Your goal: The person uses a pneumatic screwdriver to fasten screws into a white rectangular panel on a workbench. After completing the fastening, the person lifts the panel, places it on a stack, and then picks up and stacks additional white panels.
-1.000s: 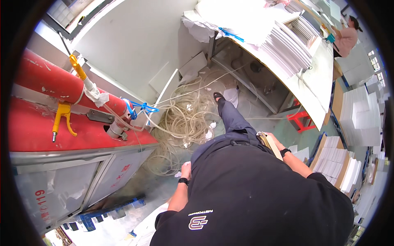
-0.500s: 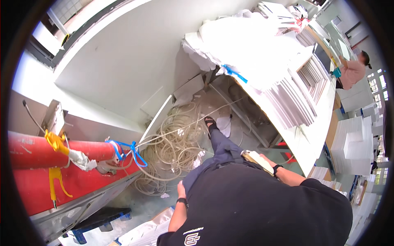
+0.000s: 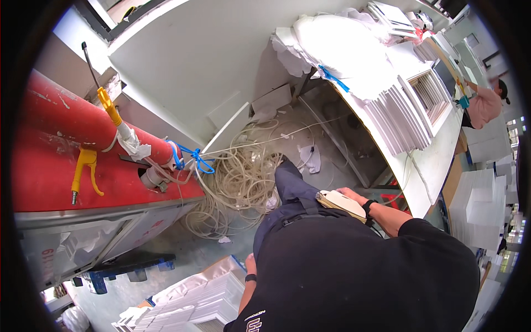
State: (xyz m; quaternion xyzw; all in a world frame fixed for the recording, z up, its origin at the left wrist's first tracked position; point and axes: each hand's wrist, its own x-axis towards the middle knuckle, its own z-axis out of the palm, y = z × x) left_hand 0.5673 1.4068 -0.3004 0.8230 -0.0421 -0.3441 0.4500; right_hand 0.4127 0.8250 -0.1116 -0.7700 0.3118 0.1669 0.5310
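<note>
My left hand (image 3: 251,264) hangs beside my left thigh, black band at the wrist. My body hides most of its fingers, so I cannot tell whether they are closed. At my right hip is a flat cream-coloured object (image 3: 342,205) with a darker edge; its kind is unclear. Against its far side is my right hand (image 3: 352,195), also with a black wristband. The fingers are partly hidden, and whether they grip the object or only rest by it does not show. Ahead of my legs, a tangle of clear hose (image 3: 243,177) lies on the floor.
A red pipe (image 3: 66,110) and yellow air blow gun (image 3: 86,171) are at left. The table (image 3: 423,191) at right holds stacked white frames (image 3: 395,119). White panels (image 3: 193,310) are stacked behind my left side. A person (image 3: 484,105) works at far right.
My view has shifted, with the red pipe and table appearing at a different angle. My left hand sits lower in the picture; my right hand remains by the cream object.
</note>
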